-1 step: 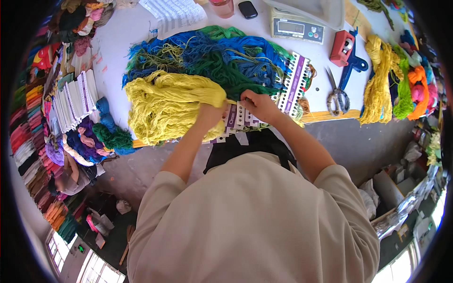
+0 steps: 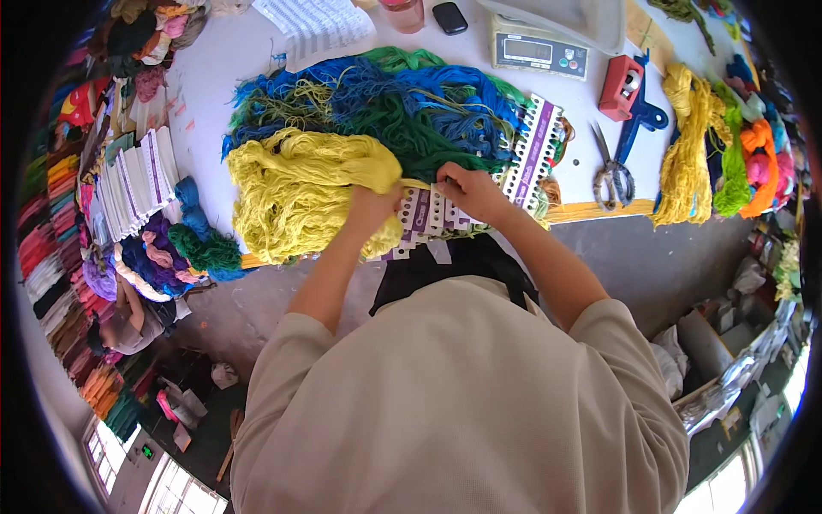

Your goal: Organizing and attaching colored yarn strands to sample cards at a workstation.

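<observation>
A big heap of yellow yarn [image 2: 300,197] lies along the table's front edge. My left hand [image 2: 374,208] is closed on the right end of this heap, its fingertips partly blurred. A thin yellow strand spans the short gap to my right hand [image 2: 473,193], whose fingers are pinched on it. Under the strand, between my hands, lie white hole-punched cards [image 2: 419,211] with purple print. Behind both hands spreads a tangle of blue and green yarn [image 2: 385,98]. Another punched card [image 2: 533,146] stands out just right of my right hand.
Scissors [image 2: 611,176], a blue clip-like tool [image 2: 644,116] and a red tape dispenser [image 2: 618,88] lie to the right, before hanging yellow skeins [image 2: 685,146]. A scale [image 2: 539,56] sits at the back. Stacked cards [image 2: 133,188] and coloured yarn [image 2: 205,248] occupy the left.
My left hand has shifted slightly left with the yellow yarn, so the strand between my hands shows longer and more of the cards is exposed. My right hand has stayed put.
</observation>
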`<state>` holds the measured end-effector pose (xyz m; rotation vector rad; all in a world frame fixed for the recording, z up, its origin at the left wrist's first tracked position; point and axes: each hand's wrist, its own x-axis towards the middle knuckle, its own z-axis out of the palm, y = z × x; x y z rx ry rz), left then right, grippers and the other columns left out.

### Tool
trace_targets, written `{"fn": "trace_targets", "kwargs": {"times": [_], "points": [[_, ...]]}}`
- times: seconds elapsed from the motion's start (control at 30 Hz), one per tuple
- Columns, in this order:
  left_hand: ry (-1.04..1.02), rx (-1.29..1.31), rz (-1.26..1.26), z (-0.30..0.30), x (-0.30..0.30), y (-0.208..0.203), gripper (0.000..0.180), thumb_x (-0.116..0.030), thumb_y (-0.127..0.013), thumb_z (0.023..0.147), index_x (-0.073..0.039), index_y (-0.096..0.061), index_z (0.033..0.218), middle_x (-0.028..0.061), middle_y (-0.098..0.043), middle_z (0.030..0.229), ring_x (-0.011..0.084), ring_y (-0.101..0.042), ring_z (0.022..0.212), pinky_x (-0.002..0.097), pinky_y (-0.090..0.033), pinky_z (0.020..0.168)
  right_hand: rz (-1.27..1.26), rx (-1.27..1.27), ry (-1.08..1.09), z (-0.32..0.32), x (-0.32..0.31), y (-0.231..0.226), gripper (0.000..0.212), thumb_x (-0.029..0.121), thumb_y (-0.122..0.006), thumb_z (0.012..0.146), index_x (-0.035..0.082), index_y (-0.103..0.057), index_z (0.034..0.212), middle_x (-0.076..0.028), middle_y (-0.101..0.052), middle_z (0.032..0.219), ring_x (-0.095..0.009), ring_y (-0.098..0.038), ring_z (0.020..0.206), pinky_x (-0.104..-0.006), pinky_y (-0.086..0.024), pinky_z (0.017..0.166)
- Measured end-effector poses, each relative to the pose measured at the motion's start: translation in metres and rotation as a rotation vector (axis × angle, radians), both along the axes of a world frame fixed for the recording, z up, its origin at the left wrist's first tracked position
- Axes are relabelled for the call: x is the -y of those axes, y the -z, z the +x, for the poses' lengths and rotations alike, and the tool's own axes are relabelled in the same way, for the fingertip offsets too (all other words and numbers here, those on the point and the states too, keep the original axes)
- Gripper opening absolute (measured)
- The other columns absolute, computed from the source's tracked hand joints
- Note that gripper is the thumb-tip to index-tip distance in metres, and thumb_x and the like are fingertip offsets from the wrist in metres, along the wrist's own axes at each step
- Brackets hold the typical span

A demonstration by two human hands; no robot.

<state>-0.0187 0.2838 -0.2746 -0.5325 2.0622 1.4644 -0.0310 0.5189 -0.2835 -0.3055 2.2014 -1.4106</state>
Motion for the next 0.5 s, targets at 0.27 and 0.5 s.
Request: {"fn": "trace_targets", "kwargs": {"times": [0.27,0.5], "points": [[-0.193,0.168,0.397,-0.004,0.014,-0.016,0.018,-0.017,-0.068,0.091,-0.001,-0.064,0.099,0.0071,-0.065,0.082,0.0120,-0.056,0.063,0.0280,-0.045,0.055,0.036,0.100,-0.002,-0.002,-0.004,-0.004,0.019,0.023,-0.062,0.092,0.008,-0.055,0.101,-0.014,-0.065,0.076,-0.032,-0.065,0.070,-0.0407,-0.048,0.062],[-0.259,0.462,0.682,0.003,0.006,-0.010,0.042,-0.014,-0.065,0.088,-0.002,-0.058,0.127,0.0111,-0.066,0.108,0.0107,-0.055,0.071,0.0247,-0.043,0.057,0.056,0.127,-0.006,-0.001,0.000,-0.008,0.023,0.026,-0.063,0.091,0.008,-0.056,0.102,-0.014,-0.067,0.077,-0.033,-0.066,0.071,-0.0417,-0.049,0.063]]}}
